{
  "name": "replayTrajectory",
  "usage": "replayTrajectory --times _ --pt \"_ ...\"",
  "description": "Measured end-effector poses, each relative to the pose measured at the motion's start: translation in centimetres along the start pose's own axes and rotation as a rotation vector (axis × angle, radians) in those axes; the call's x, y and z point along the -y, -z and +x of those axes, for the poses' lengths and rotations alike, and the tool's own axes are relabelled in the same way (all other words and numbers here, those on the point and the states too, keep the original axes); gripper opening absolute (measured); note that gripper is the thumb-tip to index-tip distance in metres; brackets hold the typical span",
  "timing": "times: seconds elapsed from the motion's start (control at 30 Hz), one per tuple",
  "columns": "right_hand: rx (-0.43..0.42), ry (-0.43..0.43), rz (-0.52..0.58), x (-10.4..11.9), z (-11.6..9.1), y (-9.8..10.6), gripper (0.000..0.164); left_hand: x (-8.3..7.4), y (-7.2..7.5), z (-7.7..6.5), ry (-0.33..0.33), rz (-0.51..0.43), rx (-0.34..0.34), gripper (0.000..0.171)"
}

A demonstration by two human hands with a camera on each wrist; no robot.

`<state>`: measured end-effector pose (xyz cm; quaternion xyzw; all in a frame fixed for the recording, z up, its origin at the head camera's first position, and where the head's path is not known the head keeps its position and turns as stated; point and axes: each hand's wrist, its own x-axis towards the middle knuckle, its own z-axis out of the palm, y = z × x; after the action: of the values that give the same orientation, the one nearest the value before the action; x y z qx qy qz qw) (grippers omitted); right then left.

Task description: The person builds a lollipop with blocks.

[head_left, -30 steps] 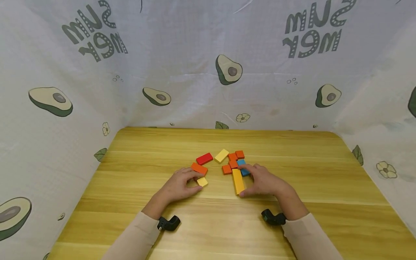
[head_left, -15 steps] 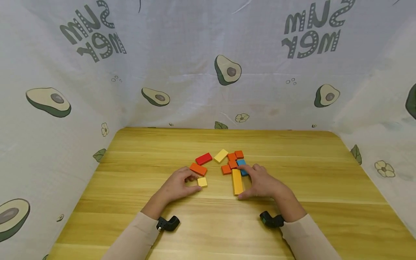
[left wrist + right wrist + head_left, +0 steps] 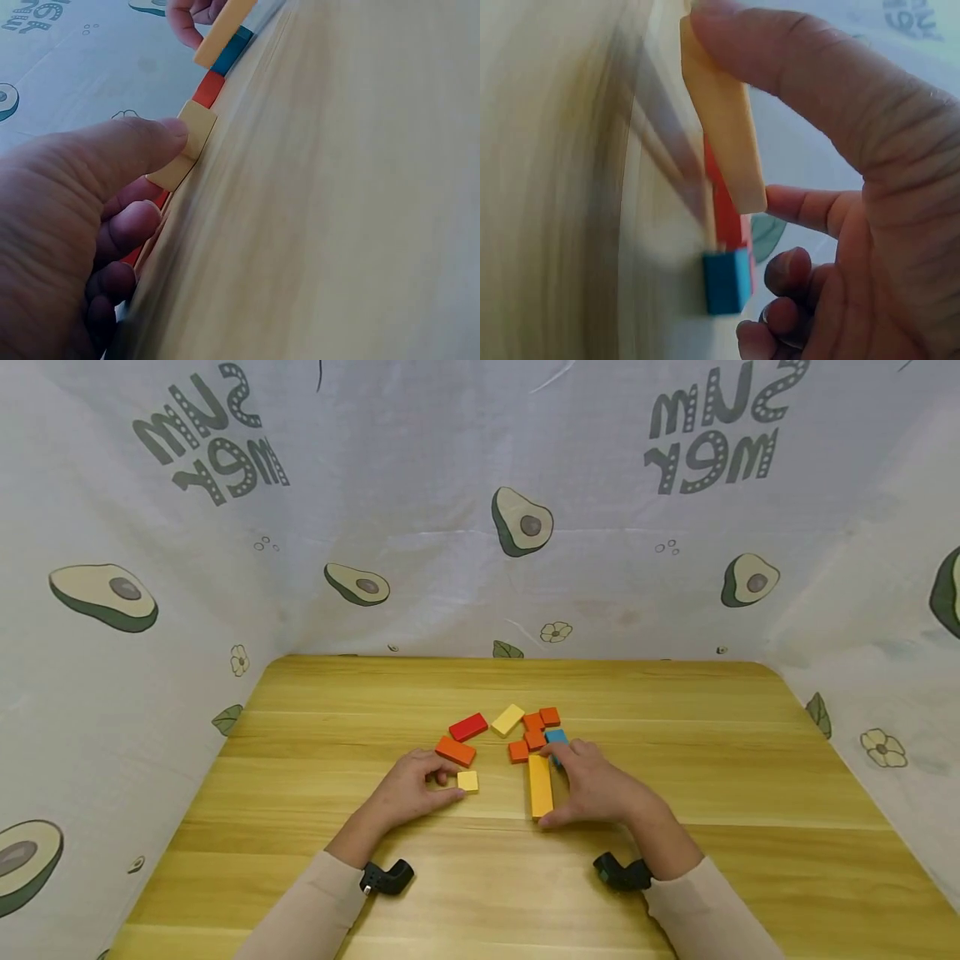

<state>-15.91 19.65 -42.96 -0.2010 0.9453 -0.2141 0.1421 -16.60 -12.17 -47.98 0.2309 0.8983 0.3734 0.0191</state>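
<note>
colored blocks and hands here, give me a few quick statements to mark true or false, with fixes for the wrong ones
1. The right hand holds the long yellow block. True.
2. The long yellow block lies flat on the wood-grained table. False: it is raised above the wood-grained table.
3. The left hand touches the small square yellow block. True.
4. The blue block is nearer the right hand than the left hand. True.
5. The red block is in the left hand. False: it lies on the wood-grained table, apart from both hands.
</note>
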Motion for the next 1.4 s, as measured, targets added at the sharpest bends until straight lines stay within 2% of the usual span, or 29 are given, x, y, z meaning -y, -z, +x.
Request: replayTrajectory --times 0.37,0.6,0.77,0.93,1.2,1.4 --pt "0.112 0.117 0.028 3.5 -0.2 -2.1 0.099 0.0 -0.1 0.0 -0.006 0.028 -0.013 0.024" --pt "0.071 0.165 -0.039 4.4 -0.3 -3.9 0.098 -0.2 -0.2 0.1 -0.035 0.049 -0.041 0.024" --pt "0.097 0.137 -0.003 4.5 -0.4 -3.7 0.104 -0.3 -0.3 0.1 -0.034 0.070 -0.053 0.024" --pt "0.133 0.113 0.020 4.4 -0.3 -3.3 0.101 -0.4 -0.4 0.0 -0.032 0.072 -0.058 0.025" --pt "0.118 0.130 0.009 4.4 -0.2 -3.5 0.098 -0.4 -0.3 0.0 -0.022 0.058 -0.054 0.024" --pt "0.126 0.111 0.015 4.7 -0.2 -3.4 0.097 -0.3 -0.5 0.0 -0.028 0.046 -0.067 0.024"
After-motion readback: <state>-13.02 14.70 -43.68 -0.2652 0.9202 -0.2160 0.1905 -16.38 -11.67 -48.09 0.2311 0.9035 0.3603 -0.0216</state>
